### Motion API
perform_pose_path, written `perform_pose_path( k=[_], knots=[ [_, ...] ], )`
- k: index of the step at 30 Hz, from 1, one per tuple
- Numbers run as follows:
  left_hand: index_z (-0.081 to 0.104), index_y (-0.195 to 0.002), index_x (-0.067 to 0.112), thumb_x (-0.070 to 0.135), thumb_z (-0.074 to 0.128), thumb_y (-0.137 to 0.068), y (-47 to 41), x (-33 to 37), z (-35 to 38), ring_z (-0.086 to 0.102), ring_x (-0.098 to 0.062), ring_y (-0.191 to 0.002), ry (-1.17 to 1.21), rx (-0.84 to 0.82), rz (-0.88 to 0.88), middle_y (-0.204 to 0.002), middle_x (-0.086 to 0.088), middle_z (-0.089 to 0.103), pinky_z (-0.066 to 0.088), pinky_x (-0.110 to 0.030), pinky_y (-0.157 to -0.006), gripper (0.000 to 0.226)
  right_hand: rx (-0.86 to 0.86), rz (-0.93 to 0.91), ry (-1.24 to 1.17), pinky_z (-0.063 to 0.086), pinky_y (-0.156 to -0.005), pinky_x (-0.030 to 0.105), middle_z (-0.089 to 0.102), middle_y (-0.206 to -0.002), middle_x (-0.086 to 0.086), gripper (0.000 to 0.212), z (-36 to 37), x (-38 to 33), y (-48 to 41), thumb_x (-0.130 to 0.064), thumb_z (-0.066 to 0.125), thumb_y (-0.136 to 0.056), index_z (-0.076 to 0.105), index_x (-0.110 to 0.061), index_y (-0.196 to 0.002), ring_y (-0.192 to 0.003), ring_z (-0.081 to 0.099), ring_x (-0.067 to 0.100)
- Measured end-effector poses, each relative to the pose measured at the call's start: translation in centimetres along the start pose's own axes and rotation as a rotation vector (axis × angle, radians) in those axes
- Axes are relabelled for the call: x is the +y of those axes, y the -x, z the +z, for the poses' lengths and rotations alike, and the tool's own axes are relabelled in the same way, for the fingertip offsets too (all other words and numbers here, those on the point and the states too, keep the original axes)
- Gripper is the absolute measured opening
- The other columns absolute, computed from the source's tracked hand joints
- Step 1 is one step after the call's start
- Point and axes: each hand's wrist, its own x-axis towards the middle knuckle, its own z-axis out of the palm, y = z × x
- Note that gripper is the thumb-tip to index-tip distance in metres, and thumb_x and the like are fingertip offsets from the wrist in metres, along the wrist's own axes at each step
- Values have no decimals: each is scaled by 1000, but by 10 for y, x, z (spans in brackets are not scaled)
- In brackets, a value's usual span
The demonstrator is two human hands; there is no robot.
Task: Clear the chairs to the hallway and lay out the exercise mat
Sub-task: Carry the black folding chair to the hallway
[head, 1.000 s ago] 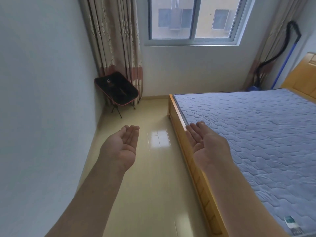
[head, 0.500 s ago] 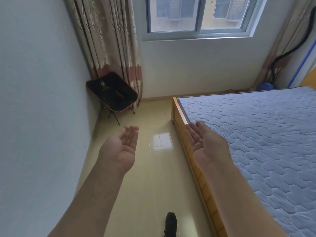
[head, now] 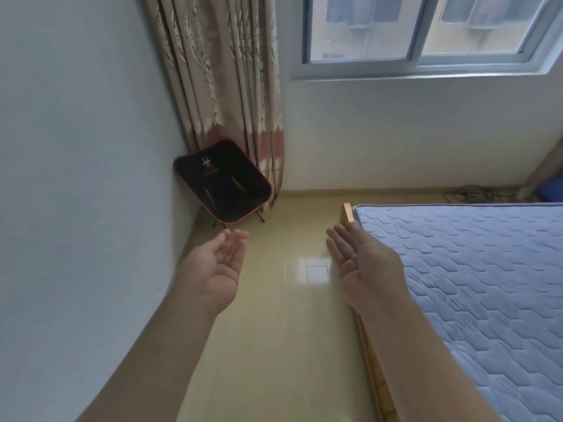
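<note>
Entry, head view. Logged black folding camp chair (head: 222,185) with red edging at centre-left of frame. Saw it standing on thin dark legs on glossy beige floor (head: 289,345), tucked into the room corner between pale left wall (head: 76,178) and patterned curtain (head: 225,80). Could not tell whether the seat fabric touched either.

Found left hand (head: 217,269) at lower centre-left, palm turned up, fingers straight and held together, gripping nothing. Found right hand (head: 362,269) at centre, palm turned toward the left hand, fingers likewise straight and together, gripping nothing. Noted the two hands apart, with floor and a bright patch of reflected light between them.

Located left fingertips (head: 240,237) just below the chair's legs in frame, not touching the chair. Saw right fingertips (head: 335,236) overlapping the near corner of wooden bed frame (head: 347,213); could not tell whether touching.

Recorded blue quilted mattress (head: 472,284) filling right side of frame, lying on the bed frame. Noted sliding window (head: 426,35) at top right. Spotted tangle of cables (head: 469,197) on floor at far right beyond the mattress, near a blue object (head: 553,190) cut by the frame edge.
</note>
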Motion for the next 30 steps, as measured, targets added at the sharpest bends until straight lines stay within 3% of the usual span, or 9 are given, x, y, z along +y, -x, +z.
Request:
perform_pose_path(
  k=[6,9,19,24,30],
  knots=[
    [63,-109,-5,7,55,-103,-123,26,56,78,-28,-87,48,-11,-3,-93,-17,78,64,-32,-74,16,-8,-21,49,63,-71,29,70,-111,22,25,62,-9,-127,-8,63,-99,60,5,-120,-92,76,26],
    [63,-110,-5,7,54,-103,-188,42,89,78,-27,-88,52,-28,-12,-93,-16,78,63,-32,-77,16,2,-31,68,63,-70,29,70,-111,21,21,102,-8,-190,-8,63,-99,62,4,-117,-92,76,27],
    [64,-107,-5,6,55,-103,-372,101,215,78,-26,-80,32,-28,-43,-86,-16,78,64,-30,-66,15,11,-16,81,62,-68,31,72,-109,23,31,215,-9,-371,-6,64,-98,59,6,-126,-90,77,29],
    [64,-109,-4,5,55,-102,-464,116,258,78,-26,-85,34,-2,-45,-90,-15,79,64,-30,-75,15,22,10,58,62,-66,31,74,-103,22,29,254,-12,-469,-5,65,-97,60,7,-124,-87,77,30],
    [64,-112,-5,5,57,-101,-569,135,316,77,-27,-88,60,53,17,-95,-16,78,62,-32,-82,16,-43,89,119,64,-76,35,73,-108,22,29,313,-14,-595,-7,65,-98,60,7,-123,-94,76,30]
  ],
)
